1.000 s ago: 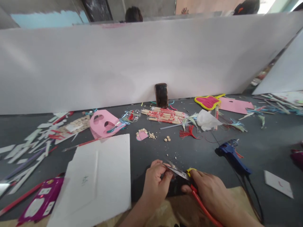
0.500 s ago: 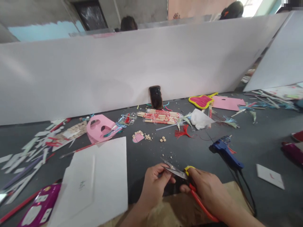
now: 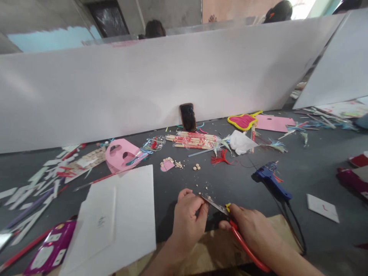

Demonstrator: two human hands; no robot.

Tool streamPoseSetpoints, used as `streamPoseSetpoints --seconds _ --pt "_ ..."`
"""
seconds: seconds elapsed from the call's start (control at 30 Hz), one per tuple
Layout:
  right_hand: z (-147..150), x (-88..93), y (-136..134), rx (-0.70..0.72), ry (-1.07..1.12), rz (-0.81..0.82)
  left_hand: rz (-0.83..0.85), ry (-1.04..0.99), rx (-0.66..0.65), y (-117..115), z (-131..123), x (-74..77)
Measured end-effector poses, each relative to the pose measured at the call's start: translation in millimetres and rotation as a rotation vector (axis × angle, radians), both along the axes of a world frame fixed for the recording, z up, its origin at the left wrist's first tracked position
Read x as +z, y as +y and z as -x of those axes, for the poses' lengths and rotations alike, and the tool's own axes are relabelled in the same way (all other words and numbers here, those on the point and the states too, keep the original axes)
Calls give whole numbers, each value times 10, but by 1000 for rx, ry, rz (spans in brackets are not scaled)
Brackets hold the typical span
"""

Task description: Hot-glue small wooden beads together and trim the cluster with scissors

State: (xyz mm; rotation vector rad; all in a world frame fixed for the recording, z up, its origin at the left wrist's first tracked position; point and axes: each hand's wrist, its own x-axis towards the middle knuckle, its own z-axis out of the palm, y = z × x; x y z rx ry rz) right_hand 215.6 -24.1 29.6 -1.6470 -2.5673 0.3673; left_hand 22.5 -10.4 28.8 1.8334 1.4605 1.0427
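My right hand (image 3: 253,226) is wrapped round the handles of a pair of scissors (image 3: 216,205) with red and yellow grips. Its blades look closed and point left, the tips at the fingers of my left hand (image 3: 189,214). Those fingers are pinched together; whatever lies between them is too small or hidden to name. Just beyond the blade tips, small pale bits (image 3: 206,188) are scattered on the dark table. Farther back lie a few round beige pieces (image 3: 196,167) and a pink heart-shaped piece (image 3: 167,165) edged with similar small bits.
A blue glue gun (image 3: 271,179) with its cord lies to the right, near a small white card (image 3: 322,208). White board (image 3: 132,214) covers the left front. Bundled sticks (image 3: 195,140) and a propped phone (image 3: 188,117) stand before the white partition (image 3: 161,76).
The scissor blades have gone from spread to closed. My left hand has turned, its fingers lifting beside the tips, and small pieces now lie near the blades.
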Motion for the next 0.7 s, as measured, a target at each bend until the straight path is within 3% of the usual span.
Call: streamPoseSetpoints --seconds 0.1,0.2,0.4,0.57,0.7 --pt "18 21 -8 -11 -18 1 -171 207 33 -13 -1 -5" --pt "23 16 -21 4 18 -28 -151 146 -2 -30 12 17" --pt "10 -17 -20 39 44 -41 224 -364 -60 -75 40 67" --pt "24 60 11 43 99 2 447 -572 -91 -52 69 68" --pt "25 98 -2 38 134 55 602 -723 -190 7 107 78"
